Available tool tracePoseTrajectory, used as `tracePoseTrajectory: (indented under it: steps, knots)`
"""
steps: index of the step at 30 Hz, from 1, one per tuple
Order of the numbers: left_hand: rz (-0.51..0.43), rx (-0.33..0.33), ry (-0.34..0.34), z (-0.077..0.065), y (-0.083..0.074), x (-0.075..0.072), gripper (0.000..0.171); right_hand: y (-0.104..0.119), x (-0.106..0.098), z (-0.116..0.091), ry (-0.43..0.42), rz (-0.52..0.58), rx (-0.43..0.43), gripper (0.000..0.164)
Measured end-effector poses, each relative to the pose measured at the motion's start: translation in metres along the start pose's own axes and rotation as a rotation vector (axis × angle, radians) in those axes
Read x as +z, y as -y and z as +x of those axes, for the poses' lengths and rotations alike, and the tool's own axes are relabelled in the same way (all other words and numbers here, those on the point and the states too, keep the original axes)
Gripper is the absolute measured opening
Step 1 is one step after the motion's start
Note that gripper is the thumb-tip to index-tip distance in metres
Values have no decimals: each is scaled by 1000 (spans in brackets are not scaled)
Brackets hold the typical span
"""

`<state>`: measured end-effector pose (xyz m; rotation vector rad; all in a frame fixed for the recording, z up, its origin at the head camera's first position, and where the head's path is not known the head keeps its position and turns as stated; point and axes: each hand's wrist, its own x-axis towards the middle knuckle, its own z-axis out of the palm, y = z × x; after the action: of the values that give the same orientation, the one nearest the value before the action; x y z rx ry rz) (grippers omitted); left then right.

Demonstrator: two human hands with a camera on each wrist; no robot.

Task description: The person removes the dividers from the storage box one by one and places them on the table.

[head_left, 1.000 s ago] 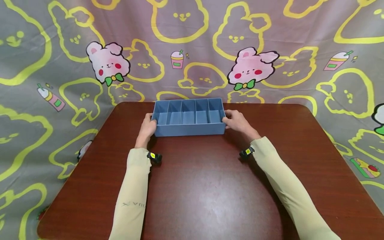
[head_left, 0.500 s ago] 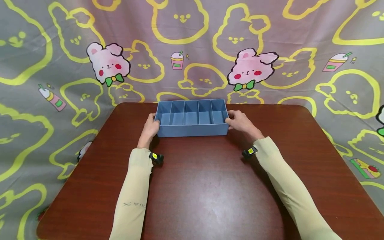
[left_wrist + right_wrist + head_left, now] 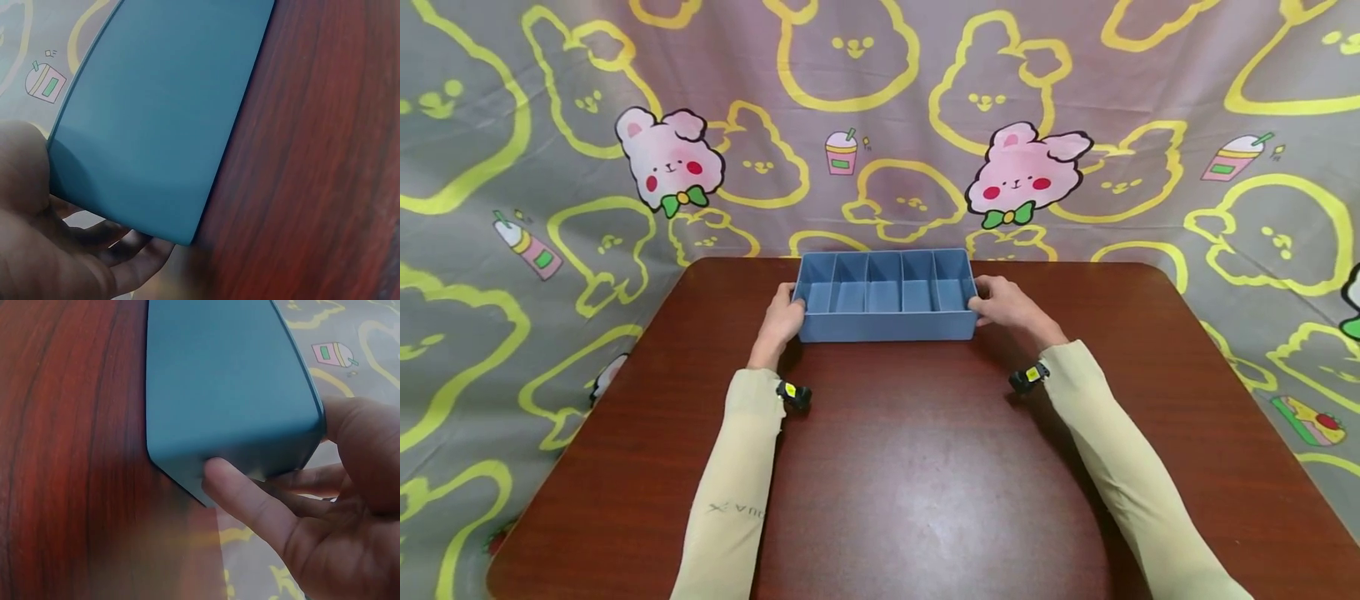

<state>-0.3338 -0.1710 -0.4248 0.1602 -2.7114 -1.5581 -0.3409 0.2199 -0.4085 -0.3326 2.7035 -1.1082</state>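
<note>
A blue divided organizer box (image 3: 887, 327) sits near the far edge of the table, with several compartments side by side and nothing visible inside them. My left hand (image 3: 782, 318) grips its left end, the thumb at the near upper corner. In the left wrist view, the fingers (image 3: 140, 265) lie along the end wall and partly hide behind it. At the opposite end, my right hand (image 3: 1009, 304) holds the box with its thumb on the rim. One finger (image 3: 240, 490) presses the end wall in the right wrist view. The box stands upright and level, its base at the tabletop.
The brown wooden table (image 3: 895, 467) has rounded far corners. Behind and beside it hangs a grey cloth (image 3: 880, 125) with yellow outlines and cartoon rabbits. Each wrist wears a small black camera, the left wrist camera (image 3: 795, 395) and the right wrist camera (image 3: 1028, 377).
The box has shifted a little to the right across the table, both hands moving along with it. Their hold on its ends looks the same.
</note>
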Motion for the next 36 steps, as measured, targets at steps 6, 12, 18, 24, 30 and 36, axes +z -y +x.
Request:
tracePoseTrajectory:
  steps: [6,12,18,24,30,36]
  knots:
    - [28,17,-3,1,-1,4,48,-3,-2,-3,7,-7,22,51]
    - [42,16,-20,1,-2,6,47,-3,-4,-2,10,11,33,51]
    - [63,37,-30,3,-2,9,48,-5,-6,-2,7,26,40,48]
    - [48,28,-22,2,-4,13,48,-8,-8,-4,5,19,40,47]
    - [57,30,-24,0,-8,16,48,-11,-10,-5,-6,19,51,50]
    - [65,27,-8,1,-10,19,51,-13,-12,-10,-9,23,48,50]
